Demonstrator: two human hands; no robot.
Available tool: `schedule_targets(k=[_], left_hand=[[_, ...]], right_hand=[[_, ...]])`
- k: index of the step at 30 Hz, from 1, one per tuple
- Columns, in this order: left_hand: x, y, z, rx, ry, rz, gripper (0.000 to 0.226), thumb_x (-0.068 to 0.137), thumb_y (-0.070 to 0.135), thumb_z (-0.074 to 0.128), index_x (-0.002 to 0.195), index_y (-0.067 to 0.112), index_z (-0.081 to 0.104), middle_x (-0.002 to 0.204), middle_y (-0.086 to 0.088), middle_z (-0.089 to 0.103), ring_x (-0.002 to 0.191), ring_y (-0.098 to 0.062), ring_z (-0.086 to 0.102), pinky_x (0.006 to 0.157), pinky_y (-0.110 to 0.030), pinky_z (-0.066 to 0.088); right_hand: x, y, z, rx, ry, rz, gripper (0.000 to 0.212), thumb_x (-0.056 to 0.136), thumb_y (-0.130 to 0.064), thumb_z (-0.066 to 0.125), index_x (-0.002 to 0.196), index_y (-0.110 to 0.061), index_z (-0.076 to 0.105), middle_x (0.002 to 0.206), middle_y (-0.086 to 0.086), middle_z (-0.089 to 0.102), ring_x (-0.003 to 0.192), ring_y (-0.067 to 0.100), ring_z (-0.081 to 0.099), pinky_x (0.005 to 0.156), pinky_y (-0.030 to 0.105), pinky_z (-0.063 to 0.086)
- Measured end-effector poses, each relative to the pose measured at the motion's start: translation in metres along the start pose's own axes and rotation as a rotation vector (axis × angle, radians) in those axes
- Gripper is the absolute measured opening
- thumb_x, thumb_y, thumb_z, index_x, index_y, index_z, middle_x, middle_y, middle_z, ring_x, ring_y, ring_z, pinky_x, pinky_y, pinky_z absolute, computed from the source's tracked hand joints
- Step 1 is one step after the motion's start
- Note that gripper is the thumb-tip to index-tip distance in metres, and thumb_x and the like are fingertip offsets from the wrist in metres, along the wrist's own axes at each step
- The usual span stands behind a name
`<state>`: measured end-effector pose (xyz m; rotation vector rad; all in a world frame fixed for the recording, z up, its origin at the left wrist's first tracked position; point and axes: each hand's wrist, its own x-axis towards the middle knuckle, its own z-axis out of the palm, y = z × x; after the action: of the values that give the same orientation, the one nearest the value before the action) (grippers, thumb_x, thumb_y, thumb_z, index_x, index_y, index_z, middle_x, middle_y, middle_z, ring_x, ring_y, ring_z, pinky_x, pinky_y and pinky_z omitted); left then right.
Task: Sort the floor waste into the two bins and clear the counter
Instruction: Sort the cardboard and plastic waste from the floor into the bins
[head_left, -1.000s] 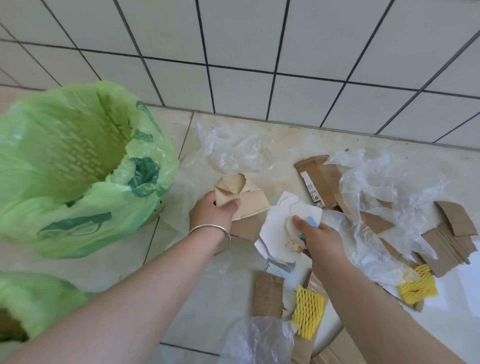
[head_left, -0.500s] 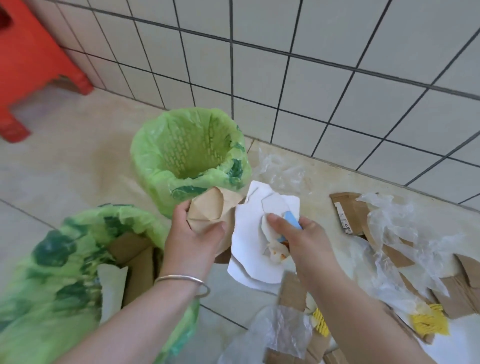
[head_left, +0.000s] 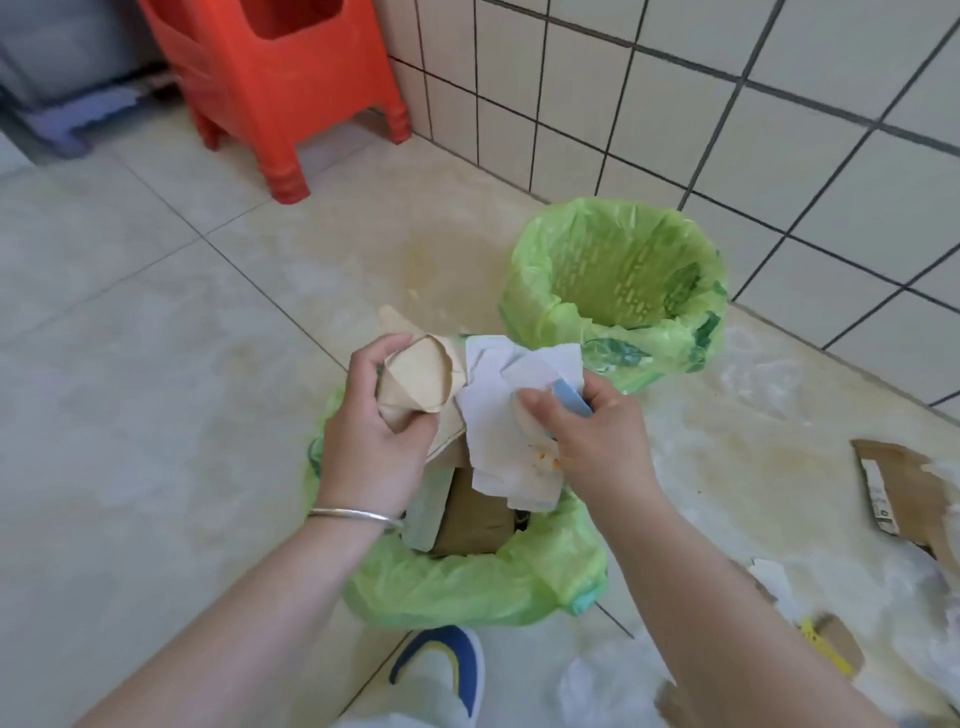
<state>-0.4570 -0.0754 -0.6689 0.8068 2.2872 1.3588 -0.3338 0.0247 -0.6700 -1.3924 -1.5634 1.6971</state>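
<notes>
Floor: pale glazed beige tiles (head_left: 130, 364), dark grout; broad bare stretch at left. Red moulded plastic stool (head_left: 275, 78) against the white square-tiled wall (head_left: 779, 130).

Left hand (head_left: 369, 436), silver bangle at the wrist: fingers curled round crumpled tan paper cone (head_left: 421, 382), held over the near bin.

Near green-bagged bin (head_left: 467, 582): brown card pieces inside.

Right hand (head_left: 597, 441): thumb and fingers pinch creased white paper sheets (head_left: 509, 441), stained orange, touching the tan paper.

Far green-bagged perforated bin (head_left: 618, 280): beside the wall.

Torn brown cardboard piece (head_left: 898, 488) and thin clear plastic film (head_left: 883, 597) litter the floor at right.
</notes>
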Motion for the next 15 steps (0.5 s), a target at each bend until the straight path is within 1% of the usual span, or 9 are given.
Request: schedule_targets(k=[2, 4, 5, 6, 8, 9, 11, 13, 15], left_hand=[[0.003, -0.018, -0.004, 0.097, -0.021, -0.013, 0.051, 0.078, 0.006, 0.064, 0.099, 0.047, 0.042, 0.085, 0.023, 0.057, 0.074, 0.001, 0.057, 0.056, -0.006, 0.04], [0.005, -0.035, -0.004, 0.22, -0.074, -0.046, 0.044, 0.079, 0.006, 0.062, 0.11, 0.034, 0.045, 0.088, 0.01, 0.06, 0.081, -0.018, 0.058, 0.056, -0.02, 0.033], [0.006, -0.042, -0.003, 0.288, -0.106, -0.055, 0.044, 0.08, 0.007, 0.06, 0.115, 0.029, 0.045, 0.095, 0.005, 0.062, 0.088, -0.023, 0.058, 0.058, -0.022, 0.03], [0.007, -0.046, -0.001, 0.358, -0.141, -0.059, 0.045, 0.082, 0.008, 0.059, 0.121, 0.025, 0.043, 0.105, -0.001, 0.062, 0.095, -0.026, 0.058, 0.062, -0.022, 0.031], [0.012, -0.052, 0.005, 0.498, -0.235, -0.049, 0.052, 0.085, 0.011, 0.058, 0.131, 0.022, 0.038, 0.123, -0.005, 0.057, 0.109, -0.027, 0.055, 0.074, -0.026, 0.039], [0.015, -0.054, 0.009, 0.569, -0.3, -0.04, 0.056, 0.085, 0.011, 0.058, 0.135, 0.02, 0.035, 0.13, -0.005, 0.052, 0.115, -0.026, 0.053, 0.083, -0.03, 0.042], [0.022, -0.059, 0.02, 0.707, -0.476, -0.049, 0.06, 0.085, 0.011, 0.06, 0.138, 0.015, 0.033, 0.137, -0.01, 0.045, 0.121, -0.028, 0.05, 0.097, -0.036, 0.043], [0.027, -0.063, 0.031, 0.811, -0.638, -0.087, 0.058, 0.085, 0.012, 0.06, 0.136, 0.01, 0.034, 0.136, -0.014, 0.042, 0.123, -0.031, 0.048, 0.1, -0.039, 0.041], [0.03, -0.069, 0.042, 0.869, -0.734, -0.127, 0.054, 0.085, 0.012, 0.059, 0.133, 0.005, 0.035, 0.134, -0.017, 0.042, 0.124, -0.034, 0.046, 0.1, -0.04, 0.039]], right_hand=[[0.001, 0.006, 0.014, -0.08, -0.04, -0.004, 0.009, 0.083, -0.019, 0.069, 0.089, -0.021, 0.062, 0.084, 0.015, 0.062, 0.076, 0.02, 0.056, 0.066, 0.036, 0.052], [0.004, 0.014, 0.025, -0.252, -0.058, -0.028, 0.03, 0.087, -0.022, 0.064, 0.116, -0.017, 0.06, 0.089, 0.004, 0.061, 0.086, 0.022, 0.058, 0.079, 0.042, 0.053], [0.006, 0.017, 0.03, -0.346, -0.074, -0.058, 0.035, 0.088, -0.023, 0.062, 0.122, -0.015, 0.057, 0.088, -0.002, 0.059, 0.088, 0.022, 0.059, 0.079, 0.041, 0.053], [0.008, 0.019, 0.036, -0.437, -0.106, -0.097, 0.032, 0.089, -0.023, 0.059, 0.12, -0.014, 0.056, 0.087, -0.006, 0.058, 0.083, 0.018, 0.059, 0.072, 0.037, 0.052], [0.013, 0.028, 0.052, -0.609, -0.194, -0.133, 0.019, 0.09, -0.019, 0.056, 0.108, -0.016, 0.053, 0.081, -0.01, 0.054, 0.073, 0.014, 0.056, 0.058, 0.028, 0.044], [0.016, 0.035, 0.06, -0.701, -0.233, -0.127, 0.016, 0.09, -0.016, 0.054, 0.106, -0.015, 0.051, 0.086, -0.006, 0.057, 0.078, 0.018, 0.056, 0.059, 0.029, 0.042], [0.023, 0.049, 0.075, -0.877, -0.304, -0.075, 0.021, 0.092, -0.013, 0.05, 0.112, -0.009, 0.047, 0.107, 0.008, 0.059, 0.093, 0.027, 0.057, 0.068, 0.03, 0.04], [0.03, 0.06, 0.084, -0.994, -0.354, 0.016, 0.029, 0.092, -0.017, 0.051, 0.118, -0.006, 0.044, 0.119, 0.014, 0.057, 0.106, 0.031, 0.057, 0.077, 0.034, 0.043], [0.036, 0.067, 0.088, -1.055, -0.367, 0.084, 0.032, 0.092, -0.017, 0.051, 0.121, -0.005, 0.043, 0.123, 0.015, 0.055, 0.112, 0.032, 0.056, 0.086, 0.038, 0.046]])
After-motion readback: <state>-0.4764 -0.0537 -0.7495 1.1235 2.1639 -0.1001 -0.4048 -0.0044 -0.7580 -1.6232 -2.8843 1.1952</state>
